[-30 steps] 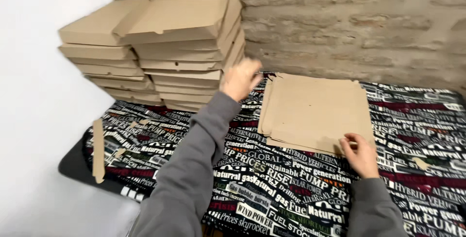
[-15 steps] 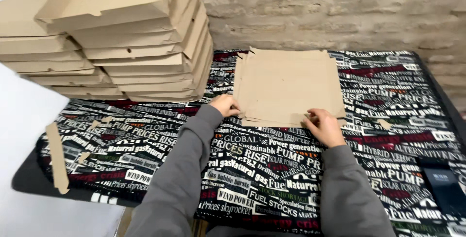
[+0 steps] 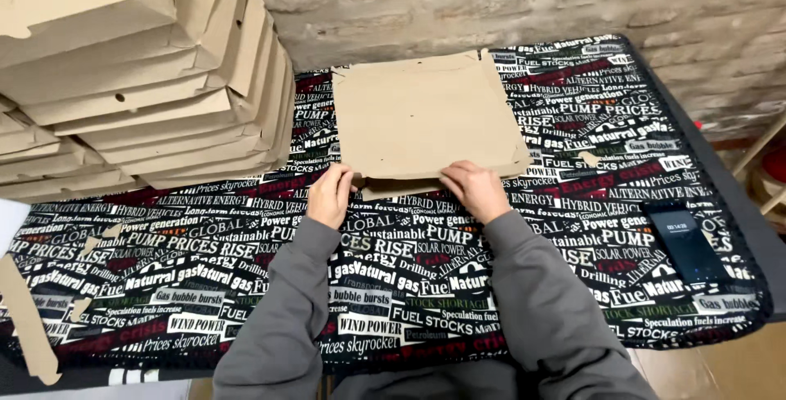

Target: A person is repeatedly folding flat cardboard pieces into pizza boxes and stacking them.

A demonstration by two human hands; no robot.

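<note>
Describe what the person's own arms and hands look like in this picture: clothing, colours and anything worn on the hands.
Both arms are covered by long grey sleeves of a soft, slightly creased fabric: the left sleeve and the right sleeve each end at the wrist. The left hand and right hand are bare, with no gloves. No rings, watch or markings can be seen.

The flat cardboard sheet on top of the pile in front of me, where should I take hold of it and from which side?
Grip the top cardboard sheet at its near edge, coming from the person's side. That edge overhangs the pile beneath, so fingers can slip under. The left hand and right hand already rest at its two near corners; a two-corner pinch should keep the wide, thin sheet from sagging.
</note>
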